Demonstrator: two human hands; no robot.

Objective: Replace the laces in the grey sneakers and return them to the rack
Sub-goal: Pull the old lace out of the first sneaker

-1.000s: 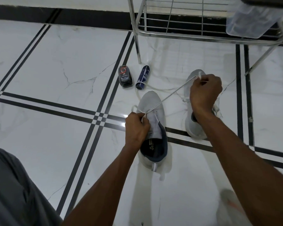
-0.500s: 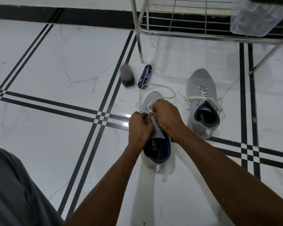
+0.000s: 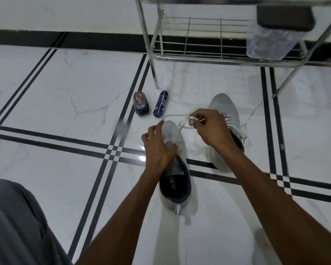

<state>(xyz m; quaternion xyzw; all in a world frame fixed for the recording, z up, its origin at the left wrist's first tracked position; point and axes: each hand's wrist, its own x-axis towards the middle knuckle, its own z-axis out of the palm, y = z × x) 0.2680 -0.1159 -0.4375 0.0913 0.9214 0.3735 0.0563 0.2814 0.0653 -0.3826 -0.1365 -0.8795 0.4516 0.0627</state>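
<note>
Two grey sneakers stand on the white tiled floor. The near sneaker (image 3: 177,186) points away from me, its dark lining showing. My left hand (image 3: 158,148) rests on its upper, with the thumb pressing by the tongue. My right hand (image 3: 208,129) pinches the white lace (image 3: 182,123) above the toe, where it loops loosely. The second sneaker (image 3: 225,104) sits to the right, laced in white, partly hidden behind my right wrist. The metal shoe rack (image 3: 199,56) stands beyond them.
A small dark shoe-polish container (image 3: 140,104) and a blue spray can (image 3: 161,104) lie on the floor left of the sneakers, near the rack's leg. A clear plastic container with a dark lid (image 3: 273,41) sits on the rack's right side. My grey-clad knee (image 3: 17,226) fills the lower left.
My right hand pulled the lace far right, came back to the sneaker's tongue, and now lifts the lace loop above the toe. My left hand's fingers have spread over the upper.
</note>
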